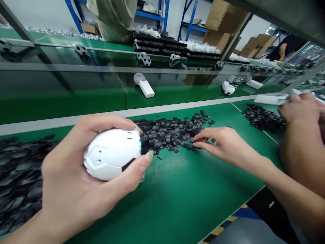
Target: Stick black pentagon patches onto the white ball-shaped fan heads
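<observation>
A white rounded shell (111,154) with slots and one black patch is gripped in my left hand (83,179), its thumb and fingers wrapped round the sides. My right hand (218,144) reaches to the right edge of a pile of small black pieces (170,132) on the green table (172,189). Thumb and forefinger there come close together at the pile; whether a piece lies between the tips is too small to tell. Larger-looking black pieces (20,179) are heaped at the left, partly behind my left hand.
Another person's hands (302,108) work at the right, beside a second black pile (264,117). Beyond the table's pale edge (101,118), a belt carries a white handled item (144,84) and football-patterned parts (228,88). Black trays (159,45) and cartons stand behind.
</observation>
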Motion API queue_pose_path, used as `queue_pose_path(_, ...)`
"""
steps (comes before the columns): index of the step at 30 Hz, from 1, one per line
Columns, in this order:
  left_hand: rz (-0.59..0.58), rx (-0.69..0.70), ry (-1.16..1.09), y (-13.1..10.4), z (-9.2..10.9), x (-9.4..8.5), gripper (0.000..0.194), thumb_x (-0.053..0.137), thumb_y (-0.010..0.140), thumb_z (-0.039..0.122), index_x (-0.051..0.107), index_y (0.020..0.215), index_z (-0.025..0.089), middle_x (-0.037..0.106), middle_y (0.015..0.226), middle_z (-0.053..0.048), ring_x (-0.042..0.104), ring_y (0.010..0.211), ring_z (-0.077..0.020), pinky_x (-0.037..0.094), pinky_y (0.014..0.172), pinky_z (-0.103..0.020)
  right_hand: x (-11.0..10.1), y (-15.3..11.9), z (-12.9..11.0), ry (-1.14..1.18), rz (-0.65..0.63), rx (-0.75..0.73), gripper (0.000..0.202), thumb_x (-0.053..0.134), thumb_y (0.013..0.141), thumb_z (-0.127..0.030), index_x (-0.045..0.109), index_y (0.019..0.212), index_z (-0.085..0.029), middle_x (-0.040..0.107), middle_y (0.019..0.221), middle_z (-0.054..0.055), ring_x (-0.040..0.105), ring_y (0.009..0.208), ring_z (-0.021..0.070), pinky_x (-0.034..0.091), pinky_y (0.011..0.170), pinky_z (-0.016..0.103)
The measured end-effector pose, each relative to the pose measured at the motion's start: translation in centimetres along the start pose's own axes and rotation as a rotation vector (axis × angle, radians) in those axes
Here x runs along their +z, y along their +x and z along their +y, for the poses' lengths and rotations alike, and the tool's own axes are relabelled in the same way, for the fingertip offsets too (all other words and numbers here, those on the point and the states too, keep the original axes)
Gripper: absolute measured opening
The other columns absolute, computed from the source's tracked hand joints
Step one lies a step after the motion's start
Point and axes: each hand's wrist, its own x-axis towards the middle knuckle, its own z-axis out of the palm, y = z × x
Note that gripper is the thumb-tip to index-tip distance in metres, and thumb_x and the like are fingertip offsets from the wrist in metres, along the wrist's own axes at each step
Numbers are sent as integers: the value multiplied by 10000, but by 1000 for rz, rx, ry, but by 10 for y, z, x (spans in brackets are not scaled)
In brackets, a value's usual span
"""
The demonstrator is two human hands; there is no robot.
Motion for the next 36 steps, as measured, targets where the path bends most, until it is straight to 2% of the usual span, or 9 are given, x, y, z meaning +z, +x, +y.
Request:
queue_pose_path(4, 3, -12, 0, -1, 8, 3, 341, 867, 795, 529, 711, 1032, 338, 752, 1107, -16, 729, 898, -281, 618, 643, -415, 14, -1, -6, -102, -18, 10, 150, 733, 1021, -324, 824, 1102, -236, 811, 1091, 36, 766, 876, 219, 485, 700, 310)
queue_pose_path(10, -7, -90, -95, 2, 9, 1, 325, 890, 823, 459, 691, 1032, 308, 739, 1069, -2, 711, 808, -214, 580, 580, -338, 22, 10, -12, -63, -55, 4, 43, 752, 975, -241, 775, 940, -232, 777, 940, 19, 695, 765, 185, 386, 617, 289)
queue_pose_path(14, 11, -28, -147, 4, 2, 2, 301, 891, 837, 414, 691, 1033, 302, 745, 1034, 15, 716, 799, -192, 587, 611, -322, 16, 10, -17, 265, -28, 33, 119, 736, 975, -312, 743, 893, -225, 756, 806, 20, 670, 679, 173, 435, 591, 273)
queue_pose_path(18, -14, -34, -182, 2, -1, 2, 335, 915, 824, 418, 695, 1054, 313, 736, 1045, 2, 720, 811, -208, 572, 533, -309, -3, 4, -42, 756, 96, 28, 269, 816, 932, -444, 734, 1054, -218, 748, 782, 25, 698, 628, 163, 545, 572, 246)
queue_pose_path(23, -30, -54, -235, 0, 1, 0, 382, 959, 776, 444, 709, 1040, 326, 727, 1058, 2, 713, 748, -198, 555, 477, -278, -21, 0, -74, 1175, -130, 16, 233, 884, 892, -400, 813, 981, -196, 764, 711, 41, 752, 609, 179, 629, 593, 238)
queue_pose_path(25, -30, -49, -234, -1, 1, -1, 398, 969, 758, 453, 716, 1039, 327, 726, 1061, -10, 699, 704, -193, 539, 452, -276, -23, 2, -83, 1274, -175, -20, 190, 902, 875, -349, 845, 978, -200, 787, 749, 48, 769, 634, 186, 648, 606, 245)
queue_pose_path(30, -55, 6, -266, -2, -2, -6, 255, 724, 976, 549, 749, 1049, 305, 752, 982, -39, 676, 657, -198, 516, 477, -296, -19, 10, -102, 1261, 54, -203, 48, 894, 865, -249, 883, 818, -245, 819, 932, 52, 773, 773, 168, 652, 641, 228)
queue_pose_path(32, -82, 24, -299, -2, -3, -8, 298, 589, 1060, 539, 754, 1054, 290, 759, 962, -48, 683, 684, -205, 521, 515, -298, -16, 11, -108, 1309, 46, -186, 41, 865, 889, -225, 890, 862, -244, 805, 857, 39, 744, 698, 132, 631, 610, 193)
queue_pose_path(36, -200, -16, -336, -3, 1, -10, 262, 653, 1025, 499, 741, 1051, 254, 763, 945, -49, 700, 722, -206, 548, 571, -284, -11, 11, -115, 1522, -67, -38, 157, 973, 760, -192, 843, 849, -189, 761, 682, 21, 738, 594, 129, 621, 592, 164)
